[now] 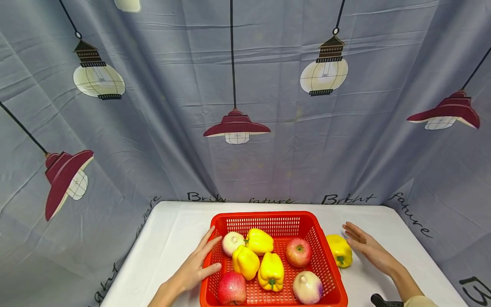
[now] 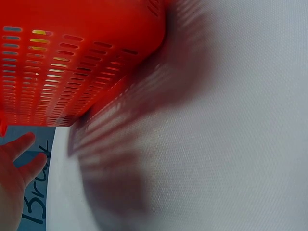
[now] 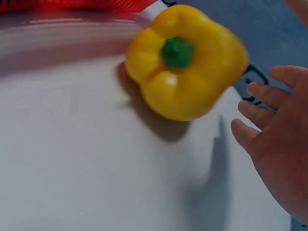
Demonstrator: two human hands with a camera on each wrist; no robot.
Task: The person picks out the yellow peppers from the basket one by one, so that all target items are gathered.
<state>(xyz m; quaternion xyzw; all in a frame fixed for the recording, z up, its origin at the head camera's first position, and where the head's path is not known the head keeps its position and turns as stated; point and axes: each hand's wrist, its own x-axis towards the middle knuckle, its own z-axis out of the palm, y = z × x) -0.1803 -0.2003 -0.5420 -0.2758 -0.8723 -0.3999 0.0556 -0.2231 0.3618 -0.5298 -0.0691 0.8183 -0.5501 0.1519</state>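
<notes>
A red plastic basket [image 1: 274, 216] holds several yellow bell peppers [image 1: 271, 273], two red apples [image 1: 298, 252] and two round whitish vegetables that look like turnips [image 1: 307, 287], the nearer one with a purple patch. At the basket's left side is my left hand [image 1: 193, 266], fingers extended along the rim and thumb over it; whether it bears on the rim I cannot tell. Outside the right wall, another yellow bell pepper [image 3: 185, 62] lies on the table, green stem toward me. My right hand [image 1: 374, 251] is just right of this pepper, fingers extended, holding nothing.
The basket stands on a white-covered table [image 1: 176, 221]. Behind and beside it hangs a grey curtain [image 1: 264, 170] printed with lamps and lettering. A black object [image 1: 383, 301] sits at the right wrist, by a beige sleeve [image 1: 420, 302].
</notes>
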